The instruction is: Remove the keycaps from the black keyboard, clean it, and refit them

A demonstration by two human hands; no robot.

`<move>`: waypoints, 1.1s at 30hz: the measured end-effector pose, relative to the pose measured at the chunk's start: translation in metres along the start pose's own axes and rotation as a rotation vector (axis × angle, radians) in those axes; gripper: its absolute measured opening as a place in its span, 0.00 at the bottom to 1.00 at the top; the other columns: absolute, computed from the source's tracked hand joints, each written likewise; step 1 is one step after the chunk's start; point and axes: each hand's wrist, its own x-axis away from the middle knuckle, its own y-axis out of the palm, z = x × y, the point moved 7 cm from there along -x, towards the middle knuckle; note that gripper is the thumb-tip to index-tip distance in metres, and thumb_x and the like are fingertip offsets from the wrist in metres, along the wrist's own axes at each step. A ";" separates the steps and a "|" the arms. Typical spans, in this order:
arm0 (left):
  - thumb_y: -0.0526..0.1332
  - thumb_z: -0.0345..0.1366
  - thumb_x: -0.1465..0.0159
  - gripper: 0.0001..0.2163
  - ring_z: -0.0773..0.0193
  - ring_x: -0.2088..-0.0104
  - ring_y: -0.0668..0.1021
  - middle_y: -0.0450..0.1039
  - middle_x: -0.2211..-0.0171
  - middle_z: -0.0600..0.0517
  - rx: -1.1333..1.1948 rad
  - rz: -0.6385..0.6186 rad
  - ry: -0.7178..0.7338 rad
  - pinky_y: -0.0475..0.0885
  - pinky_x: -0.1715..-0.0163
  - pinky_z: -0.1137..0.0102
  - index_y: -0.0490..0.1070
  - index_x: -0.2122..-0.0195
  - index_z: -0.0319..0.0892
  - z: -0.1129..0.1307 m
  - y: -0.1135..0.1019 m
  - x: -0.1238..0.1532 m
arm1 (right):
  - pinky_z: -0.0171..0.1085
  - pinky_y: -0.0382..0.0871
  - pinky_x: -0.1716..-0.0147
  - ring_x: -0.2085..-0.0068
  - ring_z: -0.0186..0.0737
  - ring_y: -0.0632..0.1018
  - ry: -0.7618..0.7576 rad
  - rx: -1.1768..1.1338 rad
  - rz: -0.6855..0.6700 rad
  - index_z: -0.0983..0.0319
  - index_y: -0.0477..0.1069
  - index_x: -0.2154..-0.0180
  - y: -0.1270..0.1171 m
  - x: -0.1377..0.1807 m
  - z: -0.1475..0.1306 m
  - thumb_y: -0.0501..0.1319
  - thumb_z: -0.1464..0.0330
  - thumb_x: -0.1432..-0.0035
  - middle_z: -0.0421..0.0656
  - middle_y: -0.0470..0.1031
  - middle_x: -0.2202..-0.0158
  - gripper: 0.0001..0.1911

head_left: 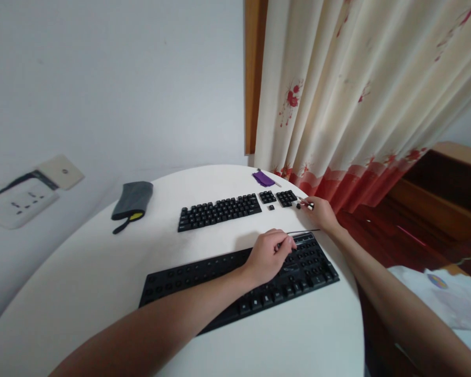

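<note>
Left forearm: mine (172,314), bare, slanting in from the lower left.
Left hand: mine (269,254), palm down, fingers curled inward, thumb alongside them.
Right forearm: mine (400,296), bare, stretched in from the lower right.
Right hand: mine (322,212), farther forward, fingertips pinched together, pointing left.

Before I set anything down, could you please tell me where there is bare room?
The white tabletop is bare left of the keyboard, behind the black keycaps between grey pouch and purple cloth, and in front of the keyboard, right of the left forearm. Crowded: around the right hand, beside the keycaps.
</note>
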 end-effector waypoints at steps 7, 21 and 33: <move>0.52 0.38 0.28 0.17 0.63 0.66 0.76 0.76 0.70 0.49 -0.006 -0.004 0.004 0.67 0.65 0.70 0.75 0.69 0.40 0.000 0.001 0.000 | 0.35 0.68 0.62 0.62 0.46 0.81 0.088 0.055 -0.043 0.62 0.81 0.62 0.002 -0.006 0.002 0.65 0.63 0.44 0.50 0.83 0.66 0.11; 0.52 0.37 0.29 0.16 0.63 0.66 0.76 0.76 0.71 0.50 0.005 -0.017 0.006 0.68 0.65 0.70 0.76 0.69 0.40 0.000 0.002 0.000 | 0.35 0.65 0.69 0.66 0.47 0.81 0.099 0.133 -0.095 0.62 0.78 0.68 0.002 -0.009 -0.015 0.63 0.60 0.42 0.51 0.81 0.70 0.12; 0.53 0.37 0.29 0.15 0.63 0.66 0.76 0.76 0.71 0.50 0.000 -0.022 0.002 0.68 0.65 0.70 0.76 0.69 0.40 0.000 0.002 0.000 | 0.35 0.66 0.68 0.64 0.49 0.81 0.099 0.137 -0.126 0.62 0.78 0.68 0.001 -0.010 -0.016 0.66 0.59 0.45 0.50 0.81 0.69 0.12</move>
